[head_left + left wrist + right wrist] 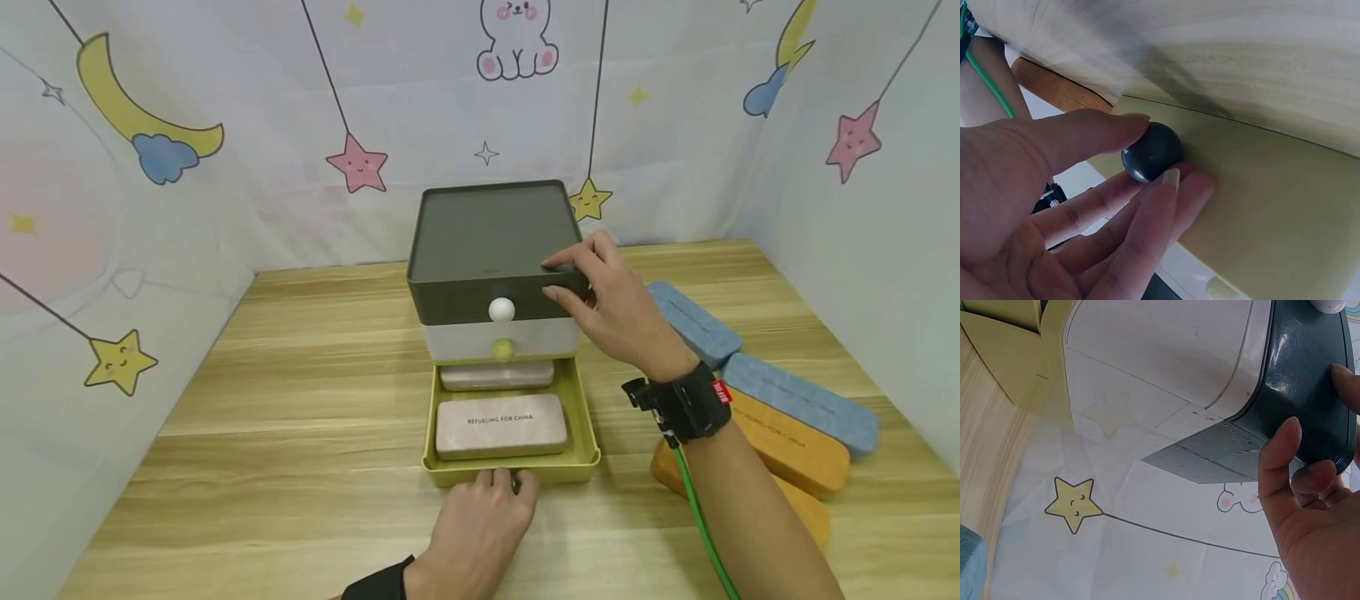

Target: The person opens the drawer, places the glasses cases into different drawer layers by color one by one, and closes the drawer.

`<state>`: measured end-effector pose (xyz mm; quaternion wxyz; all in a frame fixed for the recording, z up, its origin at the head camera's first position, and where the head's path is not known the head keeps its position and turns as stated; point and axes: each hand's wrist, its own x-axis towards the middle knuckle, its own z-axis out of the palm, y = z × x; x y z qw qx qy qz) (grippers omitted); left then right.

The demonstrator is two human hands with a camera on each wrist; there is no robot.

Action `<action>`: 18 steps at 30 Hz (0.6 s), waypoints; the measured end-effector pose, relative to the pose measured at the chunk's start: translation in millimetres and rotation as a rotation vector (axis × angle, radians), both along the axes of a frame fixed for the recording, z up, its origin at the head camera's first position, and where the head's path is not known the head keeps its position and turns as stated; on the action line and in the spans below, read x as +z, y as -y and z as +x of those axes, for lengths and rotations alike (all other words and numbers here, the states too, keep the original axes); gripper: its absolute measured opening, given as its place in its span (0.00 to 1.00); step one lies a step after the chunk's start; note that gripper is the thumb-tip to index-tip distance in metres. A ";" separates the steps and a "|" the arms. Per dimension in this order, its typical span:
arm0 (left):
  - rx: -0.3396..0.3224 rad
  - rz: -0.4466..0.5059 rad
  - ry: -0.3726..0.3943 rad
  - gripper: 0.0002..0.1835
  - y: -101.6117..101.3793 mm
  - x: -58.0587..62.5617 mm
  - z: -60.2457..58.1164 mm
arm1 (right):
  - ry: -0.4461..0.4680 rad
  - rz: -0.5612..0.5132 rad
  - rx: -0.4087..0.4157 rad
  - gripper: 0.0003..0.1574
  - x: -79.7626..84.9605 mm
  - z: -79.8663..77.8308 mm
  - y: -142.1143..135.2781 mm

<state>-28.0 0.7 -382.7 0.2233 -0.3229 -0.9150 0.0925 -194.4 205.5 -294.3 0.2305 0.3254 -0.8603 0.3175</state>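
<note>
A small three-tier drawer cabinet [491,233] stands on the table, dark green on top, white in the middle, yellow-green at the bottom. Its bottom drawer [589,421] is pulled out. Inside lies a pale pink glasses case [501,440] with printed lettering, and a second pale case [497,377] sits behind it, partly under the cabinet. My left hand [480,525] pinches the drawer's dark round knob [1152,152] between thumb and fingers. With fingertips over the top edge and thumb on the front, my right hand [618,312] grips the cabinet's upper right corner.
Right of the cabinet lie two blue cases [802,400] and two orange cases [787,442], close together, partly behind my right forearm. A white knob [502,310] and a yellow-green knob [503,350] mark the upper drawers. Printed cloth [300,217] walls the table's back and sides.
</note>
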 end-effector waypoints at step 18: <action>-0.009 0.022 0.026 0.13 0.3 1.0 -3.9 | -0.001 -0.005 -0.002 0.19 0.8 0.4 0.9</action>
